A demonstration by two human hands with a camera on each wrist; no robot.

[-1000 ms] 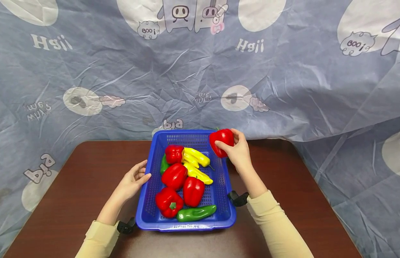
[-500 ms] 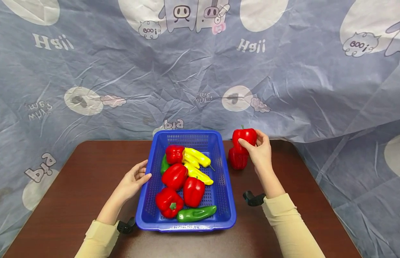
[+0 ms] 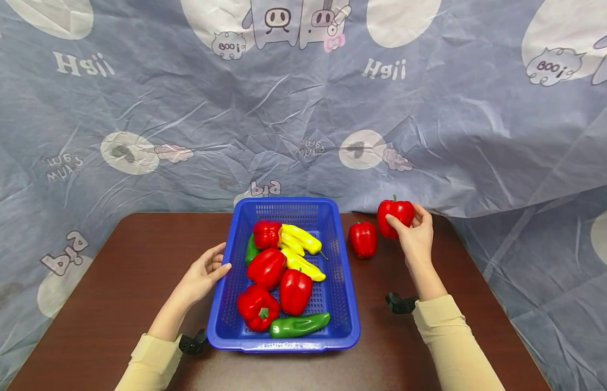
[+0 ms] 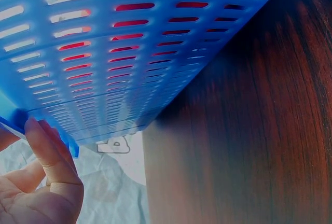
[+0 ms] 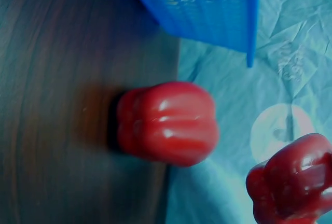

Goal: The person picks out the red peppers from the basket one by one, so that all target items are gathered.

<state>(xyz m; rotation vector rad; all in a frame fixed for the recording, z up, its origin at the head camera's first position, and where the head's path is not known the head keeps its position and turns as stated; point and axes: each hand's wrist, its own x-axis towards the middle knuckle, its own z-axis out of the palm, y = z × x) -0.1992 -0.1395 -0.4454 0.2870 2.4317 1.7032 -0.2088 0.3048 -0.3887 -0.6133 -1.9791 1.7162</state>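
My left hand [image 3: 202,276] holds the left rim of a blue plastic basket [image 3: 283,345]. In the left wrist view its fingers [image 4: 49,154] curl under that rim, beside the slotted wall. To the right of the basket, my right hand [image 3: 417,239] grips a red bell pepper [image 3: 401,208], thumb on the near side, green stem up. Another red bell pepper [image 3: 363,240] stands on the table between the basket and this hand. The right wrist view shows the held bell pepper [image 5: 298,180] at the lower right, partly out of frame.
Inside the basket lie several red bell peppers [image 3: 295,292], yellow long peppers [image 3: 303,265], a green long pepper [image 3: 300,325] at the front and a partly hidden green one [image 3: 251,250]. The brown table [image 3: 132,271] ends at a grey-blue printed cloth [image 3: 235,108] behind.
My right hand has carried the red bell pepper from over the basket's right rim rightward, past the one standing on the table, and slightly lower. The left hand stays at the rim.
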